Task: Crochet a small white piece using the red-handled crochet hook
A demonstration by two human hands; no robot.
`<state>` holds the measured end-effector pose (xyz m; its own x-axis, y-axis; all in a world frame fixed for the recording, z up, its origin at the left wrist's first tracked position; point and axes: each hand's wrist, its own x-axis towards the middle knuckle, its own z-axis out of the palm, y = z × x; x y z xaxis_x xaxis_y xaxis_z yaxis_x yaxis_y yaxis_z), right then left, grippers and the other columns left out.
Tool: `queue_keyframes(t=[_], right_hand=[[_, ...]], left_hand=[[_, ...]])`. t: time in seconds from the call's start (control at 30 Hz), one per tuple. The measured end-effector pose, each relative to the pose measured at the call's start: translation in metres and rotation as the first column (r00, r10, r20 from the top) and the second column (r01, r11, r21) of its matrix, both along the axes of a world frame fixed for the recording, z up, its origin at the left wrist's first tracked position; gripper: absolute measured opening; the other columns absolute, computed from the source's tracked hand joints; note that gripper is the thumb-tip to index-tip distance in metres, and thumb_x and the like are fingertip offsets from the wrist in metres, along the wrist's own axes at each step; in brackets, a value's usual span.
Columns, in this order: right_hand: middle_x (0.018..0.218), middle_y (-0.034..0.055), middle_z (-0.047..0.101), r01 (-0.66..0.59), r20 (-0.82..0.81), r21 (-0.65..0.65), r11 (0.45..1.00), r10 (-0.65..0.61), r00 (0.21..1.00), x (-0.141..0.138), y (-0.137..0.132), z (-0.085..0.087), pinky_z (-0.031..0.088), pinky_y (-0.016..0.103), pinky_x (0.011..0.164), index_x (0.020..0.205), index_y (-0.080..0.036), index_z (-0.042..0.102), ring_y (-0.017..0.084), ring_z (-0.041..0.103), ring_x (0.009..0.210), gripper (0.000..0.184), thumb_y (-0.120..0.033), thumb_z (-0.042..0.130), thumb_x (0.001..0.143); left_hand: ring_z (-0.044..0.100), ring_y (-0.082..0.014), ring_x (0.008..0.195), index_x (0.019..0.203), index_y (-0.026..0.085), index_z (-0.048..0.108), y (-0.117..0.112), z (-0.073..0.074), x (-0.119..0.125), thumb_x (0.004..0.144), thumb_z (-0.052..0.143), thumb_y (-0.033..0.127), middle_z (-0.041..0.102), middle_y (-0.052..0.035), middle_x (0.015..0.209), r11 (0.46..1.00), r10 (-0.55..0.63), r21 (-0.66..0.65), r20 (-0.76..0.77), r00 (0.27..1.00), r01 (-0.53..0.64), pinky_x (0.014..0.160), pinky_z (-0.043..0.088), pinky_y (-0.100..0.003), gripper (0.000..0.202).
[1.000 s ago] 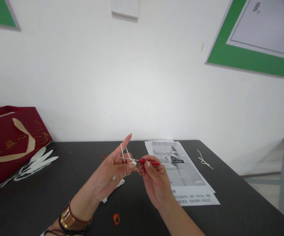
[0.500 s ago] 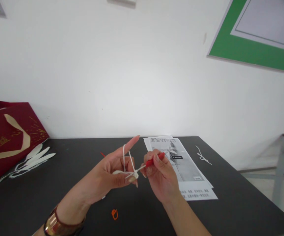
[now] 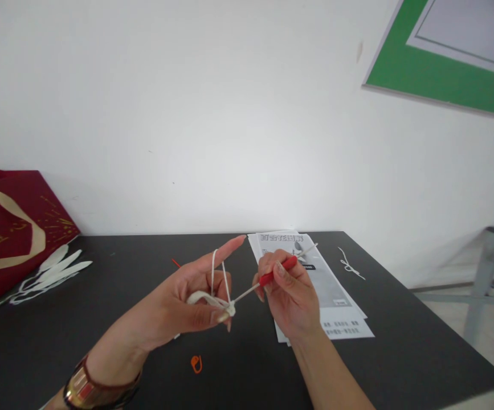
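Note:
My left hand (image 3: 187, 302) is held above the black table (image 3: 101, 353). White yarn (image 3: 219, 279) loops over its outstretched index finger, and thumb and middle finger pinch a small white crocheted piece (image 3: 210, 300). My right hand (image 3: 289, 296) grips a crochet hook with a red handle (image 3: 277, 270). The hook's metal tip points down left into the white piece beside my left thumb.
Printed paper sheets (image 3: 327, 302) lie right of my hands. A short knotted white strand (image 3: 350, 265) rests at the far right. An orange stitch marker (image 3: 196, 363) lies near the front. White crocheted petals (image 3: 52, 270) and a dark red gift bag (image 3: 3, 233) sit at the left.
Both hands have dropped lower and turned. The hook handle has tilted up to the right, its tip now down in the white piece. The view has shifted slightly.

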<state>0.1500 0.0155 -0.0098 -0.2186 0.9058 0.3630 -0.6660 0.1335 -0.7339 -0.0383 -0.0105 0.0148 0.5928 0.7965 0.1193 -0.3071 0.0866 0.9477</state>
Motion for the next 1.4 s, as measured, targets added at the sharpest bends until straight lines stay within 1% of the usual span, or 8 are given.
queue_keyframes(t=[0.23,0.5,0.77,1.0,1.13,1.23,1.33,1.4], right_hand=[[0.06,-0.0017,0.051,0.018,0.032,0.035,0.999,-0.019,0.999,0.002,-0.003,0.003,0.032,0.023,0.043,0.066,-0.018,0.061,0.01,0.042,0.049,0.021,-0.031,0.067,0.081],[0.06,-0.0014,0.051,0.021,0.035,0.048,0.999,-0.023,0.999,0.005,-0.003,0.005,0.031,0.023,0.042,0.066,-0.018,0.061,0.01,0.043,0.049,0.021,-0.031,0.067,0.081],[0.06,-0.0005,0.055,0.08,0.059,0.104,0.991,-0.087,0.994,0.008,-0.004,0.007,0.031,0.024,0.044,0.069,-0.018,0.066,0.011,0.045,0.051,0.017,-0.029,0.068,0.082],[0.062,-0.0002,0.055,0.151,0.136,0.192,0.97,-0.178,0.975,0.012,-0.008,0.007,0.031,0.026,0.047,0.071,-0.02,0.067,0.013,0.046,0.053,0.016,-0.03,0.066,0.083],[0.063,0.0002,0.057,0.218,0.196,0.295,0.93,-0.282,0.939,0.014,-0.012,0.006,0.031,0.028,0.049,0.074,-0.022,0.068,0.013,0.045,0.054,0.013,-0.029,0.065,0.085],[0.067,0.0012,0.059,0.228,0.265,0.398,0.888,-0.35,0.899,0.016,-0.016,0.005,0.034,0.029,0.051,0.08,-0.023,0.069,0.015,0.048,0.057,0.01,-0.025,0.063,0.086],[0.07,0.0015,0.059,0.206,0.368,0.518,0.83,-0.434,0.822,0.018,-0.021,0.007,0.038,0.03,0.055,0.086,-0.023,0.069,0.015,0.052,0.061,0.01,-0.018,0.06,0.087],[0.071,0.0019,0.06,0.178,0.414,0.607,0.775,-0.499,0.761,0.017,-0.023,0.008,0.04,0.03,0.056,0.09,-0.023,0.068,0.016,0.054,0.064,0.014,-0.013,0.059,0.086]], left_hand=[[0.058,-0.0098,0.064,0.142,0.042,0.035,0.0,-0.001,0.0,0.079,0.071,0.017,0.059,0.0015,0.076,0.999,-0.034,0.005,-0.008,0.999,0.034,0.05,0.034,-0.017,0.077],[0.056,-0.0108,0.065,0.145,0.041,0.03,0.001,-0.001,-0.001,0.079,0.071,0.021,0.059,0.001,0.077,1.0,-0.014,0.015,-0.067,0.998,0.015,0.05,0.034,-0.018,0.079],[0.051,-0.0096,0.063,0.146,0.041,0.024,0.002,-0.003,-0.001,0.081,0.069,0.023,0.057,0.0012,0.078,0.999,0.005,0.04,-0.109,0.994,-0.001,0.049,0.032,-0.018,0.081],[0.045,-0.0107,0.06,0.148,0.038,0.021,0.002,-0.003,-0.002,0.081,0.066,0.022,0.056,0.0012,0.076,0.999,0.028,0.049,-0.147,0.989,-0.021,0.05,0.028,-0.023,0.083],[0.047,-0.0122,0.061,0.149,0.037,0.02,0.004,-0.004,-0.003,0.081,0.066,0.021,0.056,0.0012,0.076,0.997,0.05,0.063,-0.182,0.982,-0.039,0.053,0.028,-0.025,0.083],[0.05,-0.0126,0.063,0.148,0.037,0.021,0.007,-0.006,-0.003,0.08,0.066,0.019,0.055,0.0016,0.077,0.996,0.079,0.052,-0.186,0.979,-0.07,0.053,0.029,-0.025,0.084],[0.052,-0.0122,0.065,0.148,0.036,0.024,0.01,-0.007,-0.003,0.08,0.064,0.012,0.055,0.0026,0.078,0.991,0.126,0.073,-0.189,0.974,-0.114,0.056,0.032,-0.025,0.083],[0.05,-0.0113,0.065,0.148,0.036,0.025,0.011,-0.006,-0.002,0.08,0.062,0.009,0.055,0.0035,0.077,0.984,0.166,0.099,-0.214,0.963,-0.148,0.057,0.032,-0.024,0.082]])
